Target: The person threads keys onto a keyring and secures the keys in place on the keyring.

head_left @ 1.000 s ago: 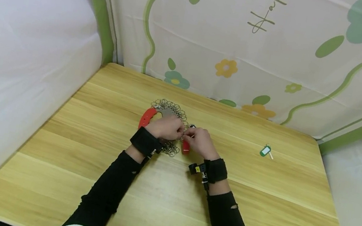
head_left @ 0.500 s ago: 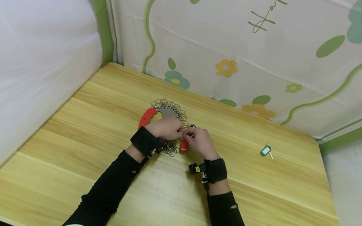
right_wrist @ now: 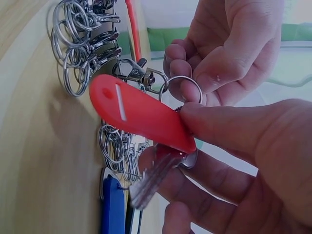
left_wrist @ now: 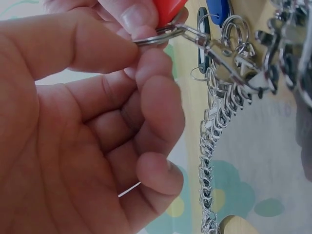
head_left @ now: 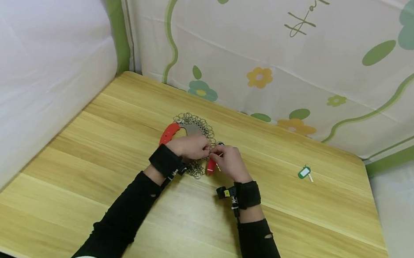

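Note:
My left hand (head_left: 190, 145) pinches a split key ring (left_wrist: 158, 38) between thumb and fingers. A metal swivel clip (left_wrist: 226, 63) links that ring to the big key holder, which has a red handle (head_left: 169, 133), a grey plate (head_left: 193, 129) and many rings around its edge. Close beside it, my right hand (head_left: 231, 163) pinches the end of a red key tag (right_wrist: 139, 114) near the ring. A silver key (right_wrist: 155, 180) hangs below the tag. In the right wrist view, the tag partly covers the ring's lower side.
A blue key tag (right_wrist: 113, 207) and a dark one (left_wrist: 203, 39) lie by the holder's clips. More bare split rings (right_wrist: 75, 46) hang along its edge. Off to the right on the wooden table (head_left: 191, 233) lies a green key tag (head_left: 304, 172) with a white label.
The red key tag has shifted slightly left below my right hand, and a key now shows beside it in the head view. Both hands stay nearly still.

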The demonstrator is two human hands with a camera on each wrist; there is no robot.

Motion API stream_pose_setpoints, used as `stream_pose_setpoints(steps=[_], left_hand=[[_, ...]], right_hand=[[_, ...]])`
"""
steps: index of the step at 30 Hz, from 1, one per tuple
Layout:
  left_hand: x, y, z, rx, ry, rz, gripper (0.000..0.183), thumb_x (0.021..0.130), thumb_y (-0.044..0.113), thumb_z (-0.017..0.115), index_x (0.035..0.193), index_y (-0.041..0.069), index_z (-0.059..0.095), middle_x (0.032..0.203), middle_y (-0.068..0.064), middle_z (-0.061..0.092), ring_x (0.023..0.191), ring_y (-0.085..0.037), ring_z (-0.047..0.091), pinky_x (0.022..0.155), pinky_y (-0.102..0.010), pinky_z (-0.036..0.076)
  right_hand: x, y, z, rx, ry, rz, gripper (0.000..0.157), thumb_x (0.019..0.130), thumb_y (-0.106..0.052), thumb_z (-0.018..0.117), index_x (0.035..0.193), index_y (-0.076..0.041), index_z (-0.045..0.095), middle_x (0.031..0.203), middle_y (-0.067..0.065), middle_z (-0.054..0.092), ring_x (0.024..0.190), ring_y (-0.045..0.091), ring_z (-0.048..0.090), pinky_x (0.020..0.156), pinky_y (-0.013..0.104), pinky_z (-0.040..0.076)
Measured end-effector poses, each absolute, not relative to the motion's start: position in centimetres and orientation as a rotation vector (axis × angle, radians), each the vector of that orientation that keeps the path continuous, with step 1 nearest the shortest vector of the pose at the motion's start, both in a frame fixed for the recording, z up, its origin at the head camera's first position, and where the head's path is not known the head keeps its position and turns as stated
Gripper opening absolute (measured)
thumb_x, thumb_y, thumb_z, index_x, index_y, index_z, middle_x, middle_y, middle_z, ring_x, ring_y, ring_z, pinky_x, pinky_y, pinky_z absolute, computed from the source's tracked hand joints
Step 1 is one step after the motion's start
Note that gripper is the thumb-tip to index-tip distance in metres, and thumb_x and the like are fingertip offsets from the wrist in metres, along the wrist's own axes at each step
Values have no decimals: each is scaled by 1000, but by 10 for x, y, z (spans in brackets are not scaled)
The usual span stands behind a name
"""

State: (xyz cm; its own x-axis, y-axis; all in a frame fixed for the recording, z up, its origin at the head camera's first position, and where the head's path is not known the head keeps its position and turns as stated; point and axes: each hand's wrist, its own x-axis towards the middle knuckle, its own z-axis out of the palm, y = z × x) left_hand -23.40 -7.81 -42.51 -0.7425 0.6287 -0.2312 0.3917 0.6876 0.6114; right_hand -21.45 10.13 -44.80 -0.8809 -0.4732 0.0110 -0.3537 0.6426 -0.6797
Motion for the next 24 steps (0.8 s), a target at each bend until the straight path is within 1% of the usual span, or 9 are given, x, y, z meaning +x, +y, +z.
stream_pose_setpoints(steps=[5,11,15,19,24], left_hand=[[-235,-78,-425,787,2464,750,31,98,14,45,68,11,49,58,1,42,47,-13,40,51,-25,35],[-235,-78,-426,780,2469,745,31,98,14,45,67,11,47,58,1,40,47,-12,38,52,-24,34],[-236,-79,-427,810,2481,730,32,98,15,46,66,12,46,57,2,38,47,-11,35,53,-23,32],[-237,-79,-428,822,2489,719,30,95,14,48,66,13,45,57,3,37,47,-11,34,53,-23,32],[-236,-78,-427,805,2529,691,25,91,12,52,66,13,47,58,2,39,48,-12,36,53,-24,32]], right_hand=[[-214,102,-447,-679,2684,-1065,14,95,-13,59,91,-13,72,85,0,67,57,15,50,55,28,41],[-213,101,-446,-674,2677,-1063,14,95,-14,59,91,-15,72,86,0,67,57,15,51,56,29,42],[-215,102,-447,-708,2686,-1063,13,94,-12,60,93,-13,73,87,1,67,65,13,57,59,28,46],[-216,103,-447,-709,2697,-1078,13,93,-10,60,93,-11,73,87,1,67,69,13,59,61,29,47],[-214,103,-445,-640,2671,-1118,11,92,-11,61,90,-10,72,82,0,66,63,14,57,58,29,47]])
